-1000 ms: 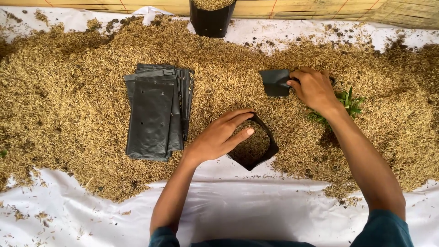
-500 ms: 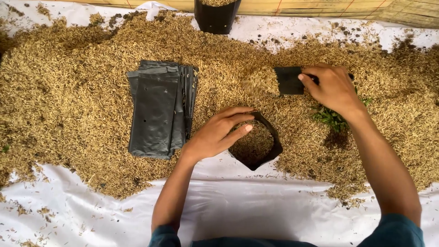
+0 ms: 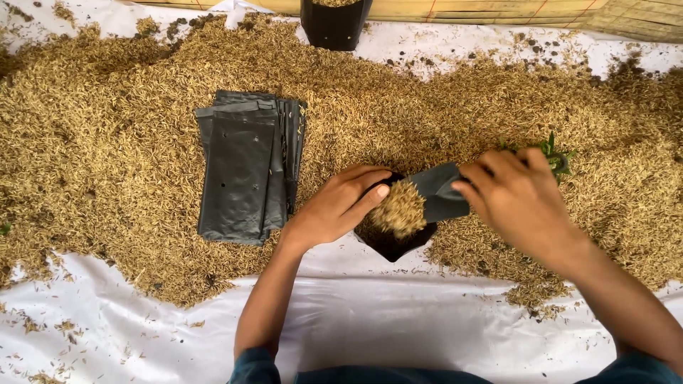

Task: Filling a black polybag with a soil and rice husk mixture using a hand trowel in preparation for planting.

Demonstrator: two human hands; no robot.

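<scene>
Right hand (image 3: 523, 203) now tips husks (image 3: 400, 208) (golden) into bag (image 3: 395, 245).

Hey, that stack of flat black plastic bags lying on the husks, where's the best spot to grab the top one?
Probably the near short edge of the stack of black bags. It lies flat on the rice husks with its layers fanned along the right side, so come from the front, pinching only the top sheet's lower corner. The left hand is nearest, resting on the open bag.

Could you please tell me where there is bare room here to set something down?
The white sheet lies bare near the person, below the husk pile. Another bare strip runs right of the far black bag. It is crowded around the left hand, right hand and open bag.
</scene>
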